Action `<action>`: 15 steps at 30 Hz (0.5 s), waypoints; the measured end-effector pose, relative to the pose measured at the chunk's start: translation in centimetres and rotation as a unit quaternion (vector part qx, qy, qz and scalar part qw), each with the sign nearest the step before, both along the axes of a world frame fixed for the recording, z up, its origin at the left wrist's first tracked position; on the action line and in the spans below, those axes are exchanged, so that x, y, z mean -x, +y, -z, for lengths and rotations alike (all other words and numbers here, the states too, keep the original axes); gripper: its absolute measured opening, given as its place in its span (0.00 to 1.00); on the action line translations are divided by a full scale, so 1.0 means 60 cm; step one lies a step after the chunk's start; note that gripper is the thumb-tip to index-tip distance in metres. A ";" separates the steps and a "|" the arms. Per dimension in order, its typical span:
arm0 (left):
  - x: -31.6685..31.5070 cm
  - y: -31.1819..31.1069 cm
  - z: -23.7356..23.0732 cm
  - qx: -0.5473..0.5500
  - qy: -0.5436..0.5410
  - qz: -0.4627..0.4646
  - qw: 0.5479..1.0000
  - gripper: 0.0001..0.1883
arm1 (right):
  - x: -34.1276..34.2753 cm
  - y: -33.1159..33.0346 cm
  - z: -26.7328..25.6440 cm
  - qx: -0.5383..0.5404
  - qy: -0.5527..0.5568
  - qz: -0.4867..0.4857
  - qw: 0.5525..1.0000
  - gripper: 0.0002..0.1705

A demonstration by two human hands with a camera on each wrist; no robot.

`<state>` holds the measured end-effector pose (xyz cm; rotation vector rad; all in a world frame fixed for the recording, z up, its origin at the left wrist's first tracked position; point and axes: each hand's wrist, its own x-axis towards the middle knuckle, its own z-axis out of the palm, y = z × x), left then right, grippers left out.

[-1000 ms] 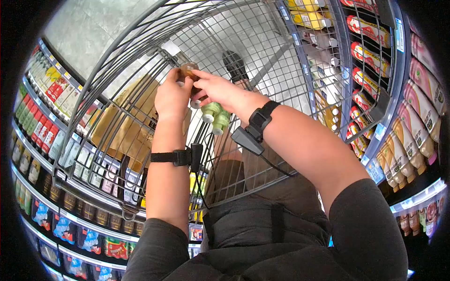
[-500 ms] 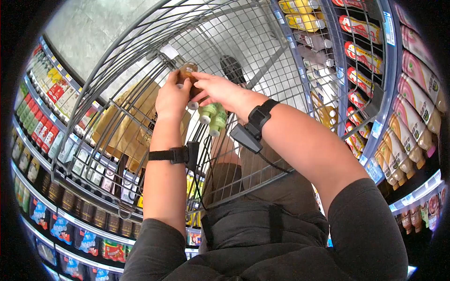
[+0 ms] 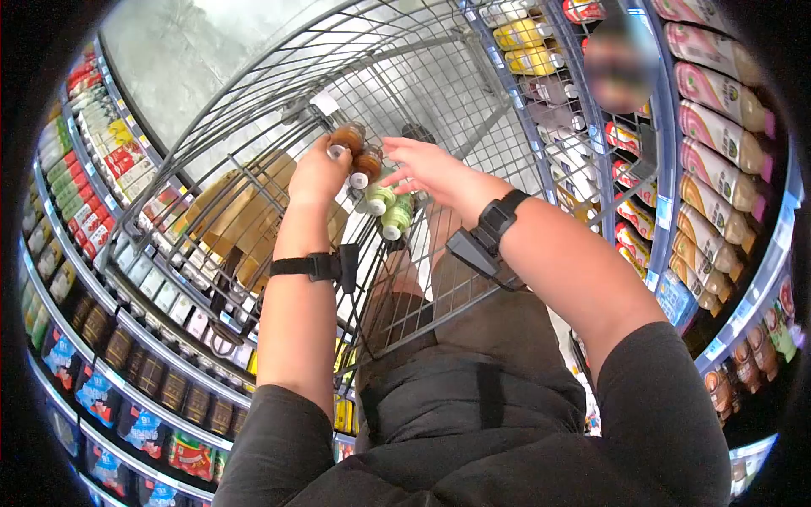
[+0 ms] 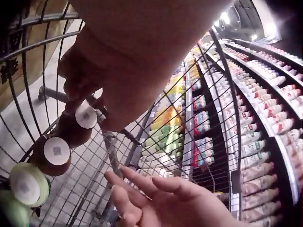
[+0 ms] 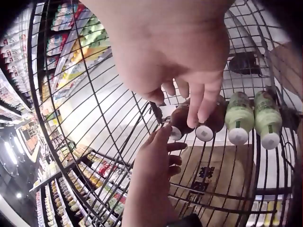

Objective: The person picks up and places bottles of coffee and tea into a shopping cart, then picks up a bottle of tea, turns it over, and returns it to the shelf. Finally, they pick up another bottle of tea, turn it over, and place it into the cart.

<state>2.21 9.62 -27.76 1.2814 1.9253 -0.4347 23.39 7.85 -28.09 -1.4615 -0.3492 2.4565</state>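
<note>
Two brown bottles with white caps lie side by side in the wire shopping cart (image 3: 253,93). My left hand (image 3: 314,177) curls its fingers round the left brown bottle (image 3: 347,135), close to its cap. Beside it, the second brown bottle (image 3: 368,162) shows its cap (image 4: 57,151) in the left wrist view. My right hand (image 3: 432,173) is held just right of the bottles, fingers loosely extended and nothing in its grasp; in the right wrist view its fingers overlap the second brown bottle. Two green bottles (image 5: 239,116) with white caps continue the row to the right.
A brown paper bag (image 3: 245,207) with dark printing shows through the bars on the left. Shelves of cartons and cans (image 3: 118,160) run along the left, and shelves of pink-labelled bottles (image 3: 714,84) along the right. The cart's rim curves round both forearms.
My right hand has drawn back to the right from the brown bottles, which now show side by side. My left hand stays at the left bottle. The head view has turned slightly.
</note>
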 end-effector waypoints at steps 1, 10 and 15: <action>0.001 -0.005 -0.013 -0.009 -0.003 -0.012 1.000 0.35 | -0.007 -0.004 -0.010 -0.009 0.000 -0.001 1.000 0.35; 0.041 -0.086 -0.250 -0.169 -0.130 -0.056 0.975 0.25 | -0.060 -0.080 -0.156 -0.035 -0.012 0.040 0.999 0.34; 0.118 -0.170 -0.433 -0.219 -0.164 -0.083 0.958 0.23 | -0.068 -0.148 -0.252 -0.066 0.000 0.042 0.997 0.32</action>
